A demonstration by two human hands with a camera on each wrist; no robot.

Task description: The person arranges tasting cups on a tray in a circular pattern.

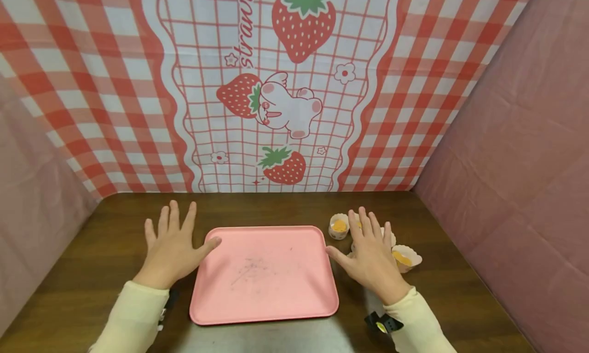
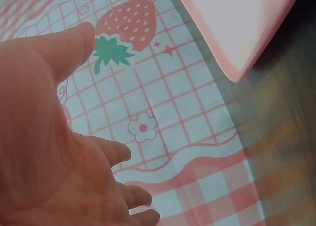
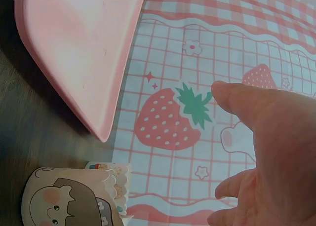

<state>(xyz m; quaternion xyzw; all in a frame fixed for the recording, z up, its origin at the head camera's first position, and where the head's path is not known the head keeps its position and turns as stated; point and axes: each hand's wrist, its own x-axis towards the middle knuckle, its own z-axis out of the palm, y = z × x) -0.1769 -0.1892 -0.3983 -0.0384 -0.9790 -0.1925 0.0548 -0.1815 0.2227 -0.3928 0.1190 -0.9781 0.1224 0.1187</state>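
Note:
A pink rectangular tray (image 1: 262,276) lies on the brown table, with faint grey marks on its bare surface. To its left is my left hand (image 1: 170,253), fingers spread and straight, holding nothing. My right hand (image 1: 372,258) spreads its fingers on the tray's right side, over several paper baking cups, and its grip is bare. One cup (image 1: 339,226) and another cup (image 1: 405,259) show something orange-yellow inside. The other cups are partly hidden by the right hand. In the right wrist view a cup (image 3: 69,199) carries a printed cartoon face.
Behind the table (image 1: 257,207) hangs a red-and-white checked cloth (image 1: 285,102) printed with strawberries. Plain pinkish cloths (image 1: 520,138) stand at both sides. A dark strap with a yellowish disc (image 1: 384,323) sits at the right wrist.

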